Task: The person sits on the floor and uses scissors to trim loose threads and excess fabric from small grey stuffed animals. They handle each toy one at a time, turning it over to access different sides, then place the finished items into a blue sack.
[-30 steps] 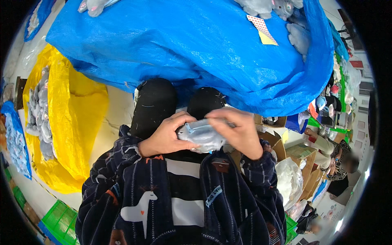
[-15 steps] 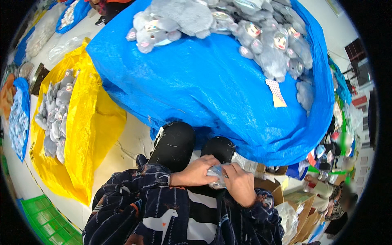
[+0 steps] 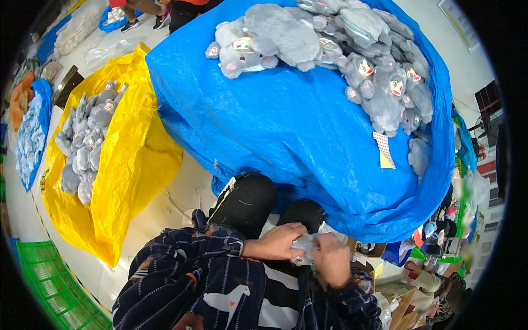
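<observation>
Over my lap, both hands are closed on a small pale grey item [image 3: 303, 249], partly glossy; the fingers cover much of it and I cannot make out its kind. My left hand [image 3: 279, 241] grips it from the left. My right hand [image 3: 333, 259], somewhat blurred, pinches its other side. Beyond my knees spreads a big blue woven sheet or sack [image 3: 275, 124]. Grey plush animals with printed doll-like faces are heaped on its far part, one plush toy [image 3: 385, 102] lying toward the right. A strip of patterned paper [image 3: 383, 147] rests below that toy.
To the left, a yellow woven sack [image 3: 135, 179] holds more grey plush toys [image 3: 88, 137]. A green plastic crate [image 3: 58, 286] stands at lower left. Cardboard boxes [image 3: 400, 301] and a seated person [image 3: 434, 289] are at lower right. Someone's legs [image 3: 146, 8] show at the far left.
The view has shifted, so the scene sits slightly lower and to the right. Both hands stay on the grey item; my right hand has turned and is blurred. A walking person's legs have appeared at top left.
</observation>
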Demonstrator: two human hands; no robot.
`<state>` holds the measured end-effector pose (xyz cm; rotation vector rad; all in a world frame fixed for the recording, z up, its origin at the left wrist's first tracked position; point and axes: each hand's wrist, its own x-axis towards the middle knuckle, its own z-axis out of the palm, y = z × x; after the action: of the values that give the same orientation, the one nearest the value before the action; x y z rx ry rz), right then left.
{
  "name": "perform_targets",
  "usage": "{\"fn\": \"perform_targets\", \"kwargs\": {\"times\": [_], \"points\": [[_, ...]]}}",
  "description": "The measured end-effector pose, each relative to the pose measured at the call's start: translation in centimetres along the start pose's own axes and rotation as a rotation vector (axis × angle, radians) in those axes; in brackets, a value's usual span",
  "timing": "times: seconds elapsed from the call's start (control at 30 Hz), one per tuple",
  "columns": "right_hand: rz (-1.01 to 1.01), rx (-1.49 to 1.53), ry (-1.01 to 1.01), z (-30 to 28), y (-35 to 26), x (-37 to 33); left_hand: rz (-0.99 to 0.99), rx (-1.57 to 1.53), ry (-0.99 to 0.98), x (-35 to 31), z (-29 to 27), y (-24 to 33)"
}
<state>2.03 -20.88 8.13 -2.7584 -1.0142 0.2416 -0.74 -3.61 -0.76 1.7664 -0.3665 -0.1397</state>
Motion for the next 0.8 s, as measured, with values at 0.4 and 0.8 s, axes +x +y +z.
{"fn": "perform_targets", "kwargs": {"times": [0.4, 0.8], "points": [[0.622, 1.430, -0.365, 9.4, 7.9, -6.6, 0.147, -0.169, -0.002, -2.3, -0.8, -2.5], [0.158, 0.640, 0.044, 0.1, 1.3, 7.0, -0.248, -0.342, 0.061, -0.4, -2.5, -2.1]]}}
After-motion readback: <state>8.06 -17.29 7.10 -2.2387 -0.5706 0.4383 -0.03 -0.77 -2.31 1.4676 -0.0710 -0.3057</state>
